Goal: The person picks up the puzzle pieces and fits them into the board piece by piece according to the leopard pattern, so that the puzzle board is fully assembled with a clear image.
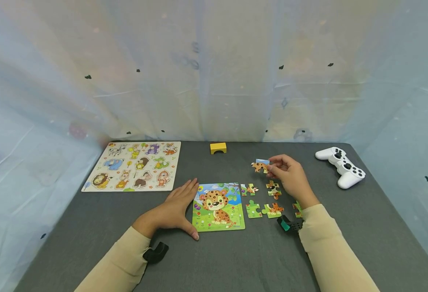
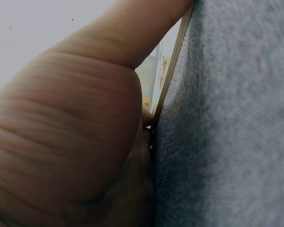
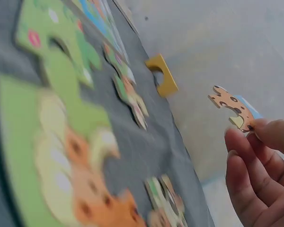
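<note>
My right hand pinches a jigsaw puzzle piece between thumb and fingertips, above the back of the loose pieces. The right wrist view shows this piece with orange spotted print and a bit of blue. My left hand lies spread at the left side of a square leopard puzzle board, its thumb and fingertips right at the board's edge. To the board's right lie several loose pieces, among them a green piece, a paw piece and a face piece.
A peg board of animals lies at the back left. At the table's back edge stands a yellow arch block. A white game controller is at the right. Black cameras are strapped at both wrists. Pale sheeting hangs behind the grey table.
</note>
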`<state>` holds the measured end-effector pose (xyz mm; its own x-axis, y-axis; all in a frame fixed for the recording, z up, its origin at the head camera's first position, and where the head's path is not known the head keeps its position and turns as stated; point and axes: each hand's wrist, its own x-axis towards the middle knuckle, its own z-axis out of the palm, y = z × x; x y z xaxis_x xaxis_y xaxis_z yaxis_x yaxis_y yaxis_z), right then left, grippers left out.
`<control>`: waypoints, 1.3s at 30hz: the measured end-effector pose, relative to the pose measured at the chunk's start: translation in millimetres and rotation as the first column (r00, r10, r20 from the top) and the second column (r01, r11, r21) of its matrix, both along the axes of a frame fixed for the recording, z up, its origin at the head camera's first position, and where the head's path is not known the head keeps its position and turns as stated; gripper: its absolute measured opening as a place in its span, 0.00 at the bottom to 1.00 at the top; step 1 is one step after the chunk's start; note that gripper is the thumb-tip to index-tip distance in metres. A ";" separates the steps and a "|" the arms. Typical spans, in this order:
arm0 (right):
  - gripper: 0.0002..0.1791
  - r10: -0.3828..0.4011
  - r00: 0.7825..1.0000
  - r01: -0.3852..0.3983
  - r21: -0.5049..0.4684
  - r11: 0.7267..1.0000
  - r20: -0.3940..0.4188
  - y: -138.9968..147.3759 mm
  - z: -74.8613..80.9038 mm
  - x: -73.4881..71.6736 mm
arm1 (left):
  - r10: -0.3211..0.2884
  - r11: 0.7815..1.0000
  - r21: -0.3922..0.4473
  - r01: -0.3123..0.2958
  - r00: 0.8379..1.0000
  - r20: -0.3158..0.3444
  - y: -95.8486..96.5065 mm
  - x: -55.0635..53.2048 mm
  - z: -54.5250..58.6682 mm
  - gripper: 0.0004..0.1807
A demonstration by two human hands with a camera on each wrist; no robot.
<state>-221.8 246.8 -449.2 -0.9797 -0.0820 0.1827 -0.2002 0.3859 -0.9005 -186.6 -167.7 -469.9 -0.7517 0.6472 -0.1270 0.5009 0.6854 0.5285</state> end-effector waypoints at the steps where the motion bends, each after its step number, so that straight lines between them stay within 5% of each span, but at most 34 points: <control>1: 0.16 0.010 1.000 -0.010 -0.005 1.000 0.003 -3.9 -0.3 0.0 | 0.002 1.000 0.002 -0.002 1.000 0.002 0.0 0.1 0.2 0.89; 25: 0.17 0.276 0.953 -0.272 -0.049 0.961 0.124 -96.6 -12.6 26.7 | 0.002 1.000 0.005 -0.002 1.000 0.001 -0.2 -1.4 -2.5 0.90; 39: 0.20 0.264 0.947 -0.258 -0.059 0.964 0.184 -117.9 -18.5 35.2 | 0.004 1.000 0.009 -0.004 1.000 0.006 0.6 -0.4 -0.7 0.89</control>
<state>-186.6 128.9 -467.7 -0.9417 -0.3363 0.0035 -0.1149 0.3120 -0.9431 -187.0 -167.1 -470.7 -0.7533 0.6455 -0.1262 0.4949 0.6827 0.5377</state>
